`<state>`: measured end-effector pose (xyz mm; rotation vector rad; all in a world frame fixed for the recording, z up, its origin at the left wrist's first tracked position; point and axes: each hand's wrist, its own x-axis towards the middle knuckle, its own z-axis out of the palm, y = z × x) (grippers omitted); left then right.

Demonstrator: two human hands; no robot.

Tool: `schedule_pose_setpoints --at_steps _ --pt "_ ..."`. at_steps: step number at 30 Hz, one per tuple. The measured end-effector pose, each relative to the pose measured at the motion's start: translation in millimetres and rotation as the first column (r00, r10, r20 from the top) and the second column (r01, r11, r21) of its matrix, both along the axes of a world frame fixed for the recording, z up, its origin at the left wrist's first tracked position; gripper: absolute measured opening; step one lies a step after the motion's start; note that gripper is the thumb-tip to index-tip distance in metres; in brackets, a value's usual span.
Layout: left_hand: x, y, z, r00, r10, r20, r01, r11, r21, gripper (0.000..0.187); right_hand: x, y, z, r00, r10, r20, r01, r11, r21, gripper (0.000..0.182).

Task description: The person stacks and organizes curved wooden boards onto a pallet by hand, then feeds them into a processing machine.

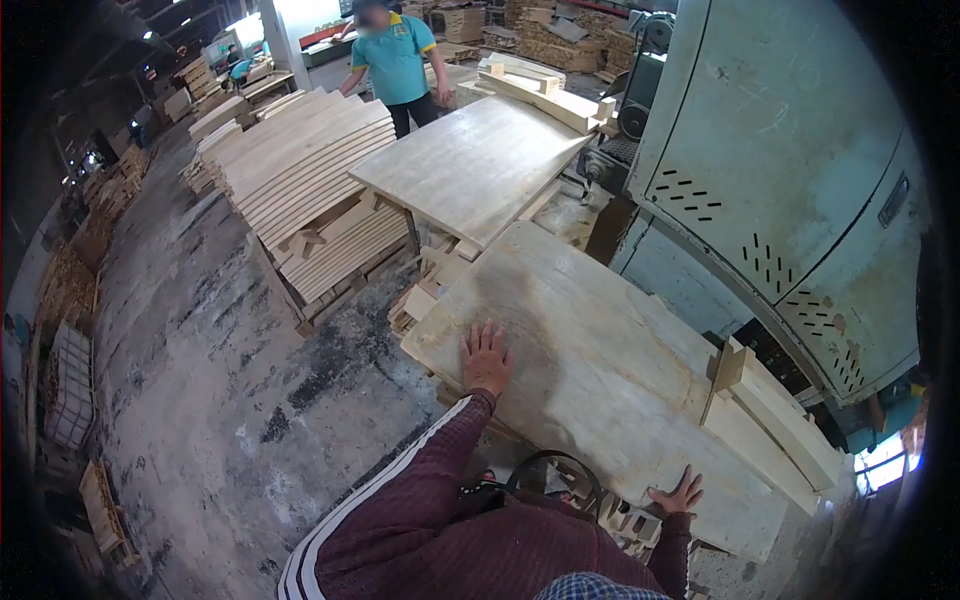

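My left hand (487, 360) lies flat, fingers spread, on the left part of a large worn wooden tabletop (590, 340). A dark stain spreads over the wood beside and beyond it. Near the front edge, further right, my right hand (680, 495) rests on the same surface with its fingers apart. Neither hand holds anything. Across the right part of the tabletop lies a pale wooden board with a thick wooden bar (775, 415) on it.
A second wooden table (480, 165) stands ahead, with wooden bars at its far end. Left of it is a tall stack of planks (310, 150). A person in a teal shirt (395, 60) stands behind. A large pale-green machine cabinet (780, 150) rises on the right.
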<state>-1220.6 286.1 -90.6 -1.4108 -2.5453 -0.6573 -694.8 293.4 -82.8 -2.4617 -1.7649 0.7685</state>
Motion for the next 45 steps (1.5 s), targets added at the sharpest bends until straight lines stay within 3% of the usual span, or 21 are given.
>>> schedule_pose_setpoints --at_steps 3,6,21,28,35,38,45 --pt "0 1 -1 1.000 0.001 0.004 -0.001 1.000 -0.002 0.051 -14 -5 22 1.000 -0.027 -0.012 0.026 0.999 -0.044 0.140" --pt "0 0 -1 1.000 -0.001 -0.001 0.001 1.000 0.004 0.050 -3 -2 5 0.999 0.022 0.023 -0.023 0.999 0.024 0.138" --pt "-1 2 -5 1.000 -0.003 0.006 0.003 1.000 0.007 0.052 13 1 -20 0.999 -0.013 0.037 0.012 1.000 0.027 0.139" --pt "-1 2 -6 1.000 -0.004 -0.011 0.004 1.000 0.013 0.051 4 -2 -3 1.000 0.029 0.008 -0.029 0.999 0.034 0.139" --pt "-1 1 -6 1.000 -0.002 -0.016 0.002 1.000 -0.013 0.049 -4 -1 0 0.998 -0.037 0.055 0.038 0.999 -0.010 0.137" --pt "-3 2 -8 1.000 -0.002 -0.011 0.003 0.999 0.049 0.051 -5 -1 1 0.998 -0.040 0.054 0.040 0.999 -0.009 0.137" --pt "-1 1 -5 1.000 0.004 -0.020 -0.005 1.000 -0.025 0.051 3 -2 -13 0.998 -0.024 0.055 0.022 0.999 0.039 0.136"
